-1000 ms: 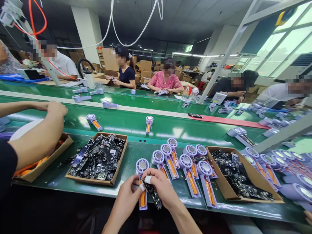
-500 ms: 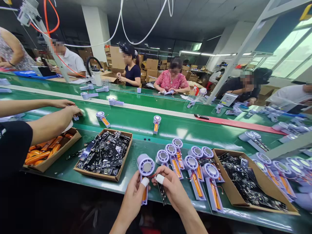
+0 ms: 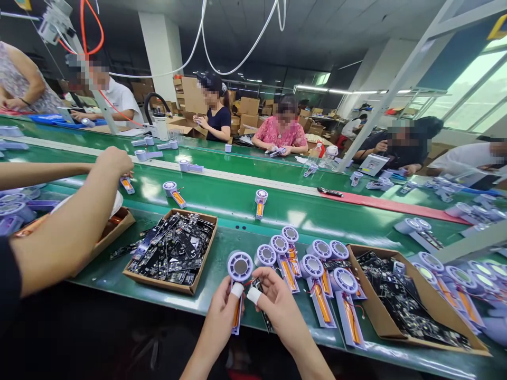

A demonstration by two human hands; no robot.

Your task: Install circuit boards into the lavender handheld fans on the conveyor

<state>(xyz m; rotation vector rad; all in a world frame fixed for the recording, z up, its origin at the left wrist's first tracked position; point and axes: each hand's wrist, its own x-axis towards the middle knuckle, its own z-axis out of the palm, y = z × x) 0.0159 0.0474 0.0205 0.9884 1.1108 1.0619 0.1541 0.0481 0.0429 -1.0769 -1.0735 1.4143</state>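
Note:
In the head view my left hand (image 3: 222, 309) is closed round the handle of a lilac handheld fan (image 3: 240, 265), its round head tilted up and an orange battery showing in the open handle. Beside it, my right hand (image 3: 279, 302) pinches a narrow black circuit board (image 3: 266, 321) that slants down below the fingers. Thin red wires (image 3: 247, 283) run between the fan and the board, partly covered by the fingers. Both thumbs wear white covers. Where the wires meet the board is too small to make out.
Several lilac fans (image 3: 312, 265) with orange batteries lie to the right, beside a carton of circuit boards (image 3: 412, 301). Another board carton (image 3: 170, 253) stands left. A co-worker's arm (image 3: 75, 227) reaches over a carton at far left. Spaced fans (image 3: 260, 197) lie on the green belt (image 3: 214, 198).
My right hand has turned slightly, bringing the board's upper end into view near the thumb. The co-worker's arm at left has shifted nearer and its hand has risen. The view has moved slightly.

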